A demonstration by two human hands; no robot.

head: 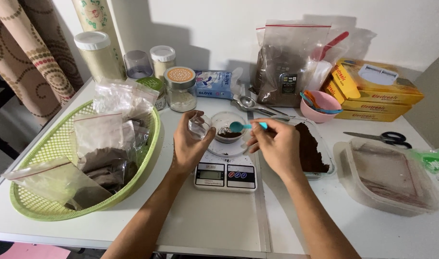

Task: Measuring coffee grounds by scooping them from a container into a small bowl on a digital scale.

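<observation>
White table (219, 225), wide and pale. Green basket (42, 201) at near left, filled with sealed bags of powder. Clear container (325, 165) of dark brown powder right of centre. White kitchen scale (225, 175) in the middle, carrying a small clear cup (227, 125) with some dark powder. Left hand (189, 144) closed around a small clear bag (199, 125), just left of the cup. Right hand (276, 146) pinching a blue measuring spoon (243, 126), its bowl over the cup.
</observation>
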